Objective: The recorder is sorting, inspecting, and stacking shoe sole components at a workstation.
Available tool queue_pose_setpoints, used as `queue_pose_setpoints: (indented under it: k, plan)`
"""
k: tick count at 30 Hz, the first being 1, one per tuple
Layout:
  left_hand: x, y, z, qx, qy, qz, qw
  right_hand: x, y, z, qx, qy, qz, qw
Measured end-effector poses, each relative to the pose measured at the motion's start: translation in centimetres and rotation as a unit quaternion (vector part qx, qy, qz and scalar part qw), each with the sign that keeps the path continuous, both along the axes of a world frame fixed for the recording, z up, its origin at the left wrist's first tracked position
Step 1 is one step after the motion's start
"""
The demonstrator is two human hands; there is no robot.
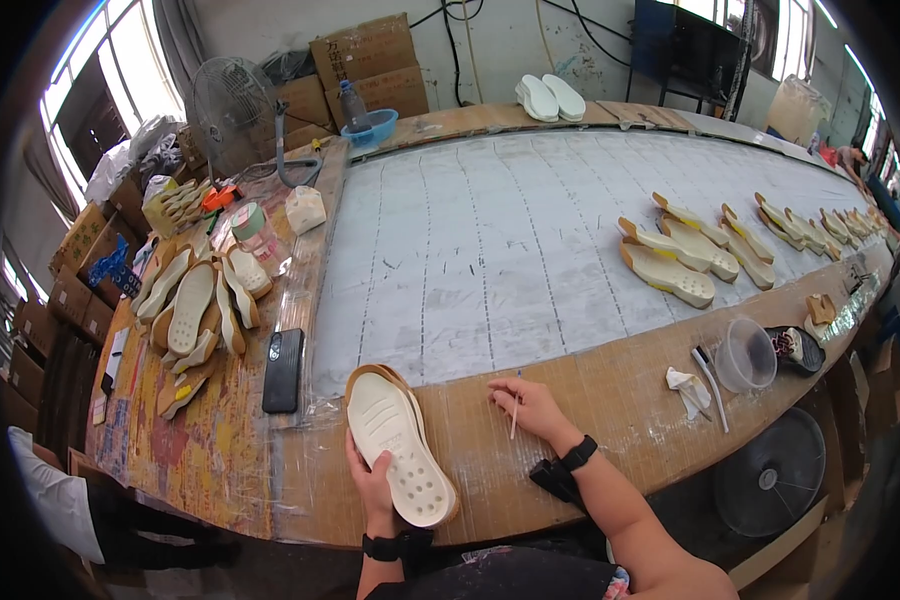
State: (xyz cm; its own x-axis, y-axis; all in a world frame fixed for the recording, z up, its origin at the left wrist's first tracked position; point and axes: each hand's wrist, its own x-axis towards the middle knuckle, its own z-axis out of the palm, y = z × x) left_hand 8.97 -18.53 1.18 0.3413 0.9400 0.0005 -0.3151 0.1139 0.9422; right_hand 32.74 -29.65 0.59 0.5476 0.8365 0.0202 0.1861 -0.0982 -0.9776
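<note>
Our L hand (373,482) is gripping a cream sole (385,425) w/ tan rim, thumb on its top face, a 2nd sole showing just behind; we've got them tilted over the cardboard-topped bench edge (490,470), nr the grey marked sheet (470,260); can't tell if they touch the bench. Our R hand (530,410), to the R of the soles & apart from them, has its fingers curled round a thin white stick (514,420). Blk phone (283,371) lies L of us, btwn the soles & a sole pile (192,305). Clear tub (745,357) & crumpled tissue (686,387) sit off R.
</note>
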Motion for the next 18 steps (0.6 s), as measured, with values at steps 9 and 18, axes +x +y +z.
queue_pose_setpoints:
  k: [9,18]
  plan:
    - [-0.02,0.09,-0.03,0.011,0.012,0.003,1.000,0.01,-0.02,0.05,-0.005,0.000,0.002,1.000]
    - [0.04,-0.06,0.05,0.003,0.005,0.003,1.000,-0.04,-0.02,0.38,0.000,0.000,-0.001,1.000]
